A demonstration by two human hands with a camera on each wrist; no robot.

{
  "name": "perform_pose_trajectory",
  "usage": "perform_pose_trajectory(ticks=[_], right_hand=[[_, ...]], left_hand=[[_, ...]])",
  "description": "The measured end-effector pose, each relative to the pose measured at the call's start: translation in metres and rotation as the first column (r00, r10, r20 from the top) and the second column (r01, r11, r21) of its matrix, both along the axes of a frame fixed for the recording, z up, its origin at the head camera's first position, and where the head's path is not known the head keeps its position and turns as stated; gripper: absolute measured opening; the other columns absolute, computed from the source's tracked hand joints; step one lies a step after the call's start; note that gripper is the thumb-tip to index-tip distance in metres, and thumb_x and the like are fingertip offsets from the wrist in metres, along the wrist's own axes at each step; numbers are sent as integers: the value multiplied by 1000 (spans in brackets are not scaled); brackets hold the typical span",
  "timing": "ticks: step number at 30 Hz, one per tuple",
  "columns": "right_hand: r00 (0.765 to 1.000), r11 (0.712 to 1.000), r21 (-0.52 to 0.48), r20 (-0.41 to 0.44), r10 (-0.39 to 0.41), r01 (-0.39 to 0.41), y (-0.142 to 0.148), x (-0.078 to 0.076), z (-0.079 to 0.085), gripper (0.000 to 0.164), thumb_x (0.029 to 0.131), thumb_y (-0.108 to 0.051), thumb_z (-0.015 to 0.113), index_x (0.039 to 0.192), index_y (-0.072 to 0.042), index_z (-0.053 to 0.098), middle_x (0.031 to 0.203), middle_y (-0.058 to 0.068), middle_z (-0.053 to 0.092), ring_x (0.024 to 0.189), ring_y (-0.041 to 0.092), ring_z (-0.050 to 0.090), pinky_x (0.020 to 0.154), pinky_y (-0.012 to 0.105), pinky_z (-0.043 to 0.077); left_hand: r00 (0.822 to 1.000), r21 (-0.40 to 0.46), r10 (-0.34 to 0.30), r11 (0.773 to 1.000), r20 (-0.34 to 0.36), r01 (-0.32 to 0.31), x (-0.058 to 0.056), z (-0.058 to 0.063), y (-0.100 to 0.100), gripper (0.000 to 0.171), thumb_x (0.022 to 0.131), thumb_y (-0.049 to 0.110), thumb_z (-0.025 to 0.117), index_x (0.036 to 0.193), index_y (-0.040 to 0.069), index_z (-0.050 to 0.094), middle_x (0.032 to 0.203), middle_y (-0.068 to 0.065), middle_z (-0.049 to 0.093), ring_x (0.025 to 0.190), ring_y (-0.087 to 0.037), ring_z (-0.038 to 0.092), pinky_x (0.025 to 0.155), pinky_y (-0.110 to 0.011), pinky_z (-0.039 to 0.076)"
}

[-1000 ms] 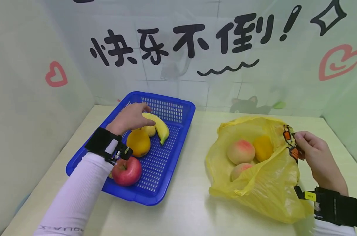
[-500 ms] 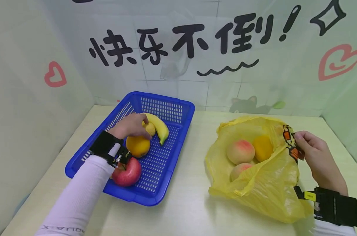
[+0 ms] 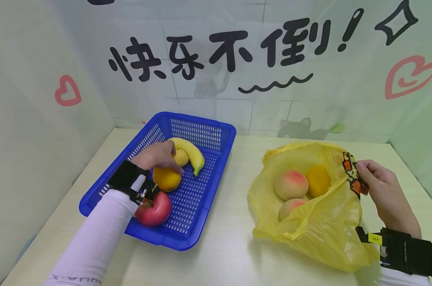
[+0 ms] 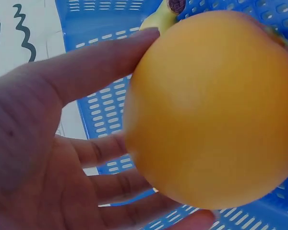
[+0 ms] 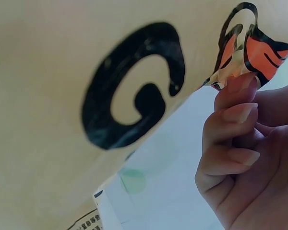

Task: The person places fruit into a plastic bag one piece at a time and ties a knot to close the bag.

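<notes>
"What changed?"

"The left hand (image 3: 157, 155) dropped to the round, smooth orange fruit (image 3: 166, 180) in the blue perforated plastic basket (image 3: 185, 206), eight o'clock, and curls round it; apparently that piece is chosen."

"The right hand (image 3: 382, 186)?"

"Pinching the thin yellow plastic bag (image 3: 326, 230) by its rim, four o'clock."

"Hidden?"

"Part of the lower pink-blushed peach (image 3: 291, 207), probably behind a bag fold."
</notes>
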State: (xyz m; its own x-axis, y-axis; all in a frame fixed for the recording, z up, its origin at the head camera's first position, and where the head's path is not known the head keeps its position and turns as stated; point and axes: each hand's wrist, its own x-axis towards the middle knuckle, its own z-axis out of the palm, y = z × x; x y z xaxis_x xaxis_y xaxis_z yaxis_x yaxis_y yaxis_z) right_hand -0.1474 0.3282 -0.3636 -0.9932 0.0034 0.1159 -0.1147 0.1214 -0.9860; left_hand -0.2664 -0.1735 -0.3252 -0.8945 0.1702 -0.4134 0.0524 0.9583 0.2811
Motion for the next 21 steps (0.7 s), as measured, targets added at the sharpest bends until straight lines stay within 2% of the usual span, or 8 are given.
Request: perform_pose_trajectory(ticks=[5,11,15,19,21], right_hand=[[1000,1000,-1,-4,-4,4,-1,-1,0,19,105,-19,45,96,-14,60,74,-7,54,65,11,43,56,27,29],[1000,1000,-24,-10,-2,2,1,-1,-1,18,105,-19,46,97,-13,61,73,-6,54,64,11,43,56,29,28],[1000,1000,-25,-8,7,-7,1,-2,-1,17,104,-21,46,98,-12,60,73,-6,54,64,12,43,56,30,28],[1000,1000,-17,-4,8,-8,2,-2,-2,17,104,-23,47,99,-11,60,74,-6,54,64,12,44,57,30,29],[1000,1000,-17,-4,9,-9,3,-2,-3,18,104,-23,47,100,-10,59,74,-6,53,64,12,44,56,29,30]], left_hand=[[998,-33,4,999,65,-2,0,-1,-2,63,81,39,78,121,-1,50,106,-18,57,91,-30,60,70,-35,59],[984,-47,41,998,172,-33,1,-3,-2,68,79,42,78,124,0,49,110,-18,57,96,-31,60,72,-36,59],[976,-61,40,998,214,-28,2,-4,-3,74,78,44,79,129,1,48,113,-17,57,101,-32,58,82,-40,57],[964,-79,35,997,265,-15,3,-5,-3,89,77,47,80,142,2,40,123,-18,53,112,-35,54,97,-48,51],[958,-83,40,996,285,-17,4,-5,-3,94,76,46,82,145,3,36,126,-19,51,115,-36,52,100,-50,49]])
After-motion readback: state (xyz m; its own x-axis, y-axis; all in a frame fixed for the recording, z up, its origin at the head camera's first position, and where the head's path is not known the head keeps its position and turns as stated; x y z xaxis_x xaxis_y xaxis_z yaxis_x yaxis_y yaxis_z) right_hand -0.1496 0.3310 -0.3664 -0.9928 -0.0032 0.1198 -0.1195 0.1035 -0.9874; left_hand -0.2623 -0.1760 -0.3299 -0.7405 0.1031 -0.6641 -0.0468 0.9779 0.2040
